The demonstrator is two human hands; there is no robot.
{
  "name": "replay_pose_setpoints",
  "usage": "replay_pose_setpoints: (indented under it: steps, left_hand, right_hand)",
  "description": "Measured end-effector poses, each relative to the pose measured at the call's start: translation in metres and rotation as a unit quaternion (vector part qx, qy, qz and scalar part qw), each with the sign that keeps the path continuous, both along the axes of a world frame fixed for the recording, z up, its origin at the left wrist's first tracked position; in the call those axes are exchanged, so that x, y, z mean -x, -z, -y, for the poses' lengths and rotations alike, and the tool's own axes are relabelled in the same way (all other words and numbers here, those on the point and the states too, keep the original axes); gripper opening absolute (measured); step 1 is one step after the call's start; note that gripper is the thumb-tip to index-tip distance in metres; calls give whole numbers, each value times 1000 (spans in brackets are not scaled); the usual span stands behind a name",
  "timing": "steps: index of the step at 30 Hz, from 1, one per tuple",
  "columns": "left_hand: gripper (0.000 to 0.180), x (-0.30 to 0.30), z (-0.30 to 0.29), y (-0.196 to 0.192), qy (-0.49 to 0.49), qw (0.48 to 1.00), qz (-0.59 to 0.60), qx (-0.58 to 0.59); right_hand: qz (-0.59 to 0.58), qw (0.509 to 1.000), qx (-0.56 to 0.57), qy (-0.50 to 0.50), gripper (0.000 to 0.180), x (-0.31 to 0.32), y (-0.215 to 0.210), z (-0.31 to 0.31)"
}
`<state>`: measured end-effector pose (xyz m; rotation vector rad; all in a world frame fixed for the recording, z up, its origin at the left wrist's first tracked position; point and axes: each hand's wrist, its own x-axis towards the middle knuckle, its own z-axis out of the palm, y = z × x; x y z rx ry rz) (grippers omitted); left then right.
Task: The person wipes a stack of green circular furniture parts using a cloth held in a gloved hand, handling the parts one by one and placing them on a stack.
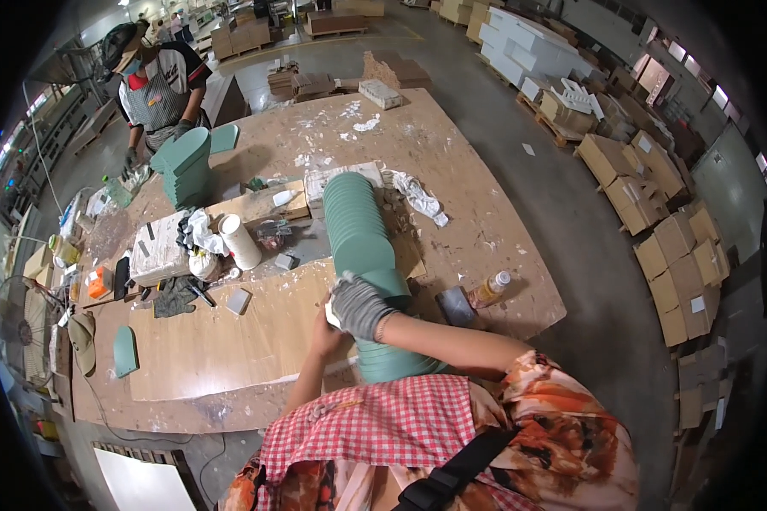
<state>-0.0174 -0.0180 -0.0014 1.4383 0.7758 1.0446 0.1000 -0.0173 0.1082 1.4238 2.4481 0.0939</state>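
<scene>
My right hand (362, 308), in a grey knit glove, reaches in from the right with curled fingers. Just to its left is my bare left hand (325, 336), whose fingers are partly hidden behind the glove. A small white thing (333, 318) shows between the two hands; its kind is unclear. Both hands are over a long row of overlapping green rounded panels (362, 247), which runs from the table's middle towards my body. The panels nearest me (392, 364) lie under my right forearm.
A brown worktable (486, 221) carries a pale wooden board (204, 349), a white roll (240, 243), a bottle (491, 289), a dark block (456, 307) and a white rag (419, 198). Across it, a gloved co-worker (158, 94) stands by stacked green panels (186, 166). Cardboard stacks (677, 264) line the right.
</scene>
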Motion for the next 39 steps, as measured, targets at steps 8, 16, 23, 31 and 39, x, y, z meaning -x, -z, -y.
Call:
replay_pose_setpoints:
  steps: [8, 16, 23, 31, 39]
  left_hand:
    - [68, -6, -6, 14, 77, 993, 22, 87]
    - [72, 15, -30, 46, 105, 992, -72, 10]
    - [76, -10, -24, -41, 137, 985, -79, 75]
    - [68, -15, -17, -35, 100, 992, -34, 70]
    - [72, -12, -17, -23, 97, 991, -43, 83]
  right_hand:
    - [-473, 843, -174, 190, 43, -94, 48, 32]
    - [-748, 558, 48, 357, 42, -119, 131, 19]
    - [-606, 717, 8, 344, 35, -124, 145, 13]
    - [-583, 736, -148, 310, 42, -90, 71, 29]
    - [-593, 738, -178, 267, 44, -96, 103, 26]
